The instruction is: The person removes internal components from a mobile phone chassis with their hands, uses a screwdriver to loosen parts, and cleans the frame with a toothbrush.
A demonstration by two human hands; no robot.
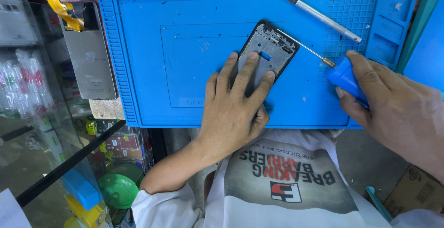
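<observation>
An opened phone frame (269, 48) lies face down on the blue repair mat (194, 85), its grey inner plate showing. My left hand (233, 103) presses flat on its lower half, fingers spread over it. My right hand (391, 103) grips a screwdriver with a blue handle (344, 78). The screwdriver's thin metal shaft runs up left, and its tip rests on the frame's upper right corner.
A silver craft knife (323, 19) lies on the mat's gridded area at upper right. A grey phone back panel (90, 54) with a yellow flex cable (60, 6) sits left of the mat. A glass counter with packaged parts is at far left; a cardboard box (414, 191) at lower right.
</observation>
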